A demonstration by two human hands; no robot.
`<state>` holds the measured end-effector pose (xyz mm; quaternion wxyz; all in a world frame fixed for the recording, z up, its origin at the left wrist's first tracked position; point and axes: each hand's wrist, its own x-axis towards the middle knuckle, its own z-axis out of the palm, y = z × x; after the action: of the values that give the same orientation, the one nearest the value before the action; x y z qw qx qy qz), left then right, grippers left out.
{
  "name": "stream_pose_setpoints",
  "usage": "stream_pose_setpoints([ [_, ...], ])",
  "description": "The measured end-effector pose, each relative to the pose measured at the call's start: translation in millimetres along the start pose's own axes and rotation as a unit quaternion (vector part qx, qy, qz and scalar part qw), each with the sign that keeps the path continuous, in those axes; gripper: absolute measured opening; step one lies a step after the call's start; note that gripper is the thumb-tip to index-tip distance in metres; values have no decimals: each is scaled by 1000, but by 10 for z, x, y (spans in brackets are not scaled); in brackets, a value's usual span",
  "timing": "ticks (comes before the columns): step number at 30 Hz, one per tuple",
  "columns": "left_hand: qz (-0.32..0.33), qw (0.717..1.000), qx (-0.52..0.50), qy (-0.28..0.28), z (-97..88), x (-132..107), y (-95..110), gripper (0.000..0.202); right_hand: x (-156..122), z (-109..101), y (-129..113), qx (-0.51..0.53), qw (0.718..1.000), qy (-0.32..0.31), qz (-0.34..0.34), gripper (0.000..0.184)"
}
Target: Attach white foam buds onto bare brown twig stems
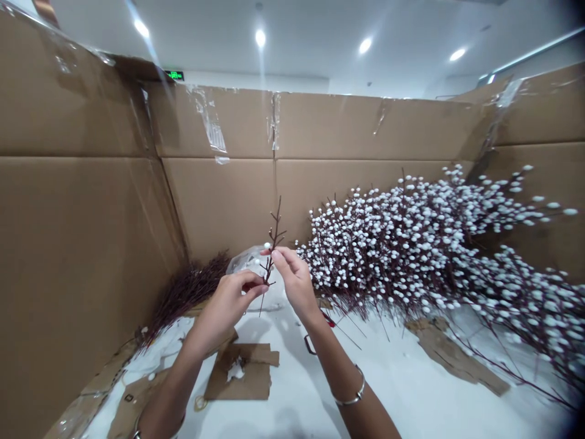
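Thin, bare brown sticks [189, 288] lie heaped at the far left corner of the white table [292, 405]. In from the left edge, toward the front, lies a flat, torn piece of cardboard [253, 389] with a crumpled white scrap [236, 369] on it. The left hand [234, 297] pinches the low part of a knobbly brown twig [276, 230], held nearly upright over the middle of the table. The right hand [297, 283] has its thumb and finger closed on the twig higher up, by 1 small white ball [267, 246]. Along the back and right edges, branches [388, 244] full of smooth, round white buds make a big bushy pile, cut off at the right. The hands partly hide a clear, crinkly plastic bag [241, 261], and what is inside is hard to make out. The right arm [331, 350] covers part of a dark loop [306, 345].
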<state>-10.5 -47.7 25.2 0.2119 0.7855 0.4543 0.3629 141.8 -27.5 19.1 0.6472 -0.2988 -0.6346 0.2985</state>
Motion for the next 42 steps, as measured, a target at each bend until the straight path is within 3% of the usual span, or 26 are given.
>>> stream_pose_setpoints([
  [4,3,998,49,41,21,10,-25,21,4,-49,2,-20,999,46,-15,22],
  [8,10,994,90,67,64,8,-20,19,-2,-77,-40,-53,997,36,-46,17],
  [13,-1,996,70,59,85,1,19,18,35,-106,-28,15,999,25,28,15],
  [19,-38,996,-81,-28,47,33,56,20,75,-183,-20,178,981,-13,76,13],
  [25,-49,967,-201,-151,48,81,9,24,72,-241,-92,230,968,-26,98,11],
  [28,-49,956,-223,-182,56,82,-16,24,72,-263,-125,242,964,-36,107,14],
  [32,-60,953,-250,-158,69,89,-51,22,88,-274,-130,243,963,-42,106,18],
  [38,-72,968,-224,-87,88,123,-91,28,129,-300,-64,227,971,29,74,28],
  [42,-67,974,-203,-73,112,133,-76,27,126,-330,-85,154,984,62,56,21],
])
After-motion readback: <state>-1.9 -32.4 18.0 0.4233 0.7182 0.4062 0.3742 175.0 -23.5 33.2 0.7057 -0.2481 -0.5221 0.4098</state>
